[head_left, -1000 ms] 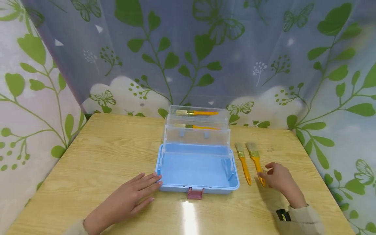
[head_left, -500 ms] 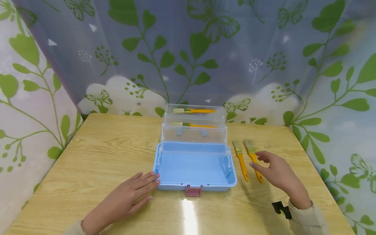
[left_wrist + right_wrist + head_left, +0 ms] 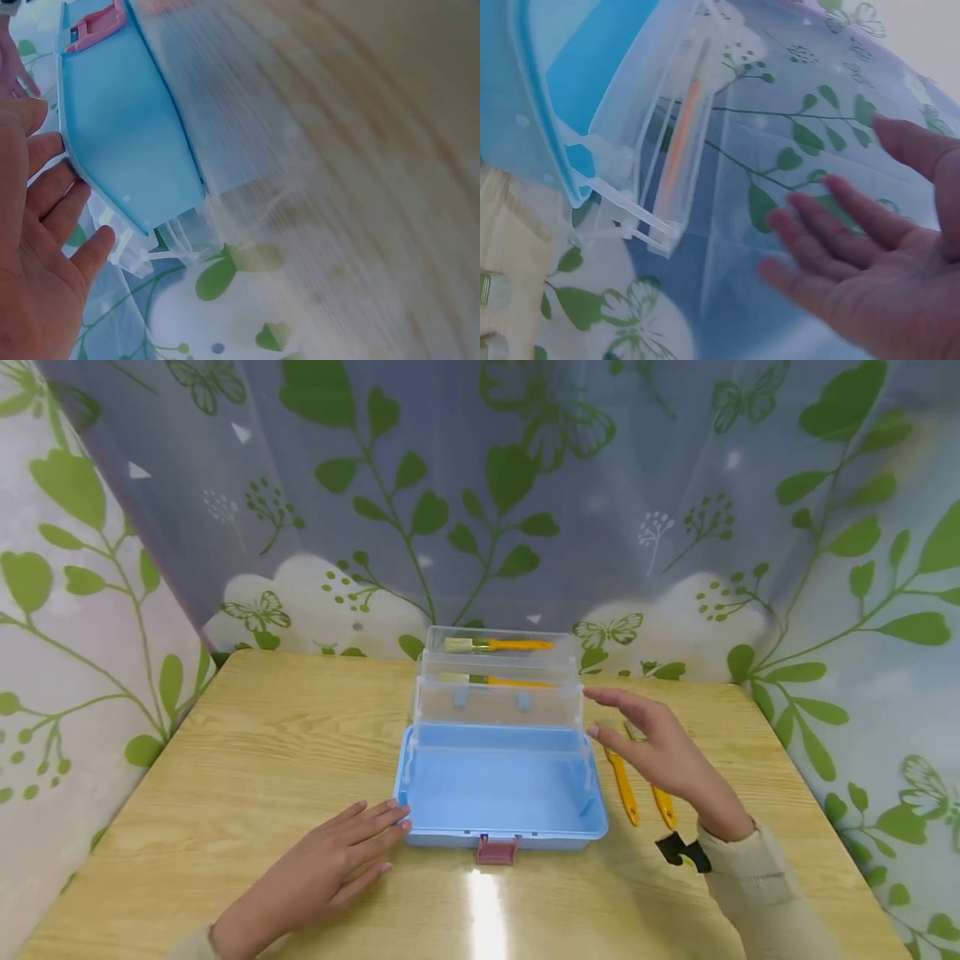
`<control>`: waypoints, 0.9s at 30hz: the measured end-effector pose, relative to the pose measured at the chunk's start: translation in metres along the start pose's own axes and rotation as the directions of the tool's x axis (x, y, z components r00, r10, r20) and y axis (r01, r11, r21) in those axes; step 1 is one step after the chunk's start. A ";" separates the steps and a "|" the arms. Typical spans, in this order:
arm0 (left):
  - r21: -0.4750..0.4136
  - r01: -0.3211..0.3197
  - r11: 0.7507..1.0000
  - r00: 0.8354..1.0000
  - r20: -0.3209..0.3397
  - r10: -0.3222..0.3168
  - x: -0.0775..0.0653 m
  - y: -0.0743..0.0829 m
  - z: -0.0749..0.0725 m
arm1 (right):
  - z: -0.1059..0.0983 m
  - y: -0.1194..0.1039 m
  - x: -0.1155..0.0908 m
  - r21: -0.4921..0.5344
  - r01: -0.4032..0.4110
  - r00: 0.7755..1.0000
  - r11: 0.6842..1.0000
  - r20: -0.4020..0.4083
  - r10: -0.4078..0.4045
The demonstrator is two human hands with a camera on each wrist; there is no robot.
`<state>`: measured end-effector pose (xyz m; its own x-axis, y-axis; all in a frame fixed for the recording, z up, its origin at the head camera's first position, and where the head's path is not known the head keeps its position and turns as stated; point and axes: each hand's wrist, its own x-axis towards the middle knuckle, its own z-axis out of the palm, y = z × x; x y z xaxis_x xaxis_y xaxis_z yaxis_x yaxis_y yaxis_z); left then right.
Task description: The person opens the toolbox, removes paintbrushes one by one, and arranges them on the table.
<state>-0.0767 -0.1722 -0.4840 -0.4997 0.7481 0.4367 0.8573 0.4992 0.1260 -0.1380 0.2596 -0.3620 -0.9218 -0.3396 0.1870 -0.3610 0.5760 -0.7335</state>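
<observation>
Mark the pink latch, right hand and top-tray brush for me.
Pink latch (image 3: 497, 852), head view: middle of its front face.
Right hand (image 3: 662, 749), head view: back of the hand.
Top-tray brush (image 3: 506, 645), head view: its orange-yellow handle.

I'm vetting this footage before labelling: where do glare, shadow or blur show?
Head view: white glare streaks the table in front of the box, with a soft shadow beside the right sleeve; left wrist view: the tabletop looks smeared and hazy; right wrist view: the right hand and the brush look blurred.
</observation>
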 end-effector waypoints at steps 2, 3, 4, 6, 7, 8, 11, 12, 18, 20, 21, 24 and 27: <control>-0.004 0.005 1.000 1.000 0.000 -0.005 0.001 0.000 0.000 | 0.001 0.004 0.015 0.063 0.041 0.999 0.997 -0.033 -0.039; -0.005 0.005 1.000 1.000 0.002 -0.005 0.001 0.000 0.000 | 0.002 0.006 0.022 0.103 0.066 0.997 0.993 -0.049 -0.061; -0.005 0.005 1.000 1.000 0.005 -0.005 0.002 0.000 0.000 | 0.004 0.010 0.029 0.144 0.089 0.995 0.986 -0.064 -0.080; -0.006 0.008 1.000 1.000 0.010 -0.008 0.002 0.000 0.000 | 0.009 0.018 0.042 0.210 0.126 0.991 0.969 -0.079 -0.112; -0.007 0.010 1.000 1.000 0.013 -0.010 0.001 0.000 0.001 | 0.011 0.021 0.048 0.242 0.138 0.989 0.960 -0.079 -0.122; -0.006 0.013 1.000 1.000 0.016 -0.013 0.001 0.000 0.001 | 0.012 0.024 0.054 0.276 0.149 0.988 0.949 -0.077 -0.132; -0.008 0.018 1.000 1.000 0.020 -0.018 0.001 0.000 0.000 | 0.015 0.030 0.071 0.363 0.176 0.984 0.915 -0.066 -0.163; -0.010 0.020 1.000 1.000 0.020 -0.020 0.001 0.000 0.000 | 0.015 0.032 0.077 0.399 0.183 0.983 0.898 -0.064 -0.172; -0.015 0.027 1.000 0.999 0.023 -0.026 0.000 -0.001 -0.002 | 0.012 0.039 0.106 0.564 0.156 0.987 0.811 -0.059 -0.149; -0.017 0.030 0.999 0.999 0.027 -0.030 0.000 -0.002 -0.002 | 0.010 0.043 0.115 0.563 0.131 0.991 0.816 -0.053 -0.123; -0.018 0.032 0.999 0.999 0.028 -0.032 0.000 -0.002 -0.002 | 0.010 0.044 0.119 0.553 0.117 0.993 0.825 -0.048 -0.109; -0.024 0.037 0.999 0.999 0.030 -0.037 0.000 -0.003 -0.002 | 0.010 0.051 0.130 0.513 0.066 0.998 0.856 -0.017 -0.067; -0.029 0.037 0.999 0.999 0.031 -0.036 0.000 -0.002 -0.002 | 0.013 0.056 0.138 0.478 0.008 0.999 0.878 0.035 -0.028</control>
<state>-0.0782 -0.1743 -0.4824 -0.5340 0.7426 0.4041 0.8413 0.5139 0.1675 -0.2839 0.2350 -0.3861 -0.9057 -0.3815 0.1849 -0.2570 0.1471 -0.9552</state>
